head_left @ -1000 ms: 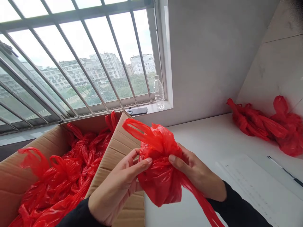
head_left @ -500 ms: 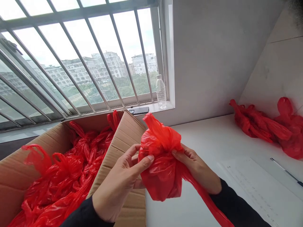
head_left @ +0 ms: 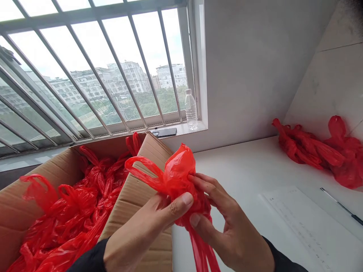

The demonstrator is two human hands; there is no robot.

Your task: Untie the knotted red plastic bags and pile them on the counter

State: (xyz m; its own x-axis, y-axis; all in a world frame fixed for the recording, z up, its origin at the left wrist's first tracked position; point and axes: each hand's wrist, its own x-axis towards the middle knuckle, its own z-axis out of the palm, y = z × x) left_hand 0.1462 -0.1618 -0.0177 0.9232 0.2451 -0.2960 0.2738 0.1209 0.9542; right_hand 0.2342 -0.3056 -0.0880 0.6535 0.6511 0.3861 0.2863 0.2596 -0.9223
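Observation:
A crumpled red plastic bag [head_left: 179,170] is bunched up between my two hands above the white table. My left hand [head_left: 159,219] grips it from the left, thumb pressed across its front. From the right, my right hand [head_left: 224,215] closes on the bag with thumb and fingers. One handle loop sticks out to the upper left, and long strips hang down below my hands. Just left of my left hand stands an open cardboard box [head_left: 136,196] holding a heap of red plastic bags [head_left: 76,211].
More red bags [head_left: 317,147] lie at the table's far right. A written sheet of paper [head_left: 300,219] and a pen [head_left: 340,206] are on the white table [head_left: 241,158]. On the sill of the barred window stand a clear bottle [head_left: 191,109] and a phone [head_left: 164,132].
The bag has been turned: a handle loop now points to the upper left and strips hang straight down. My right hand has rotated and moved lower on the bag.

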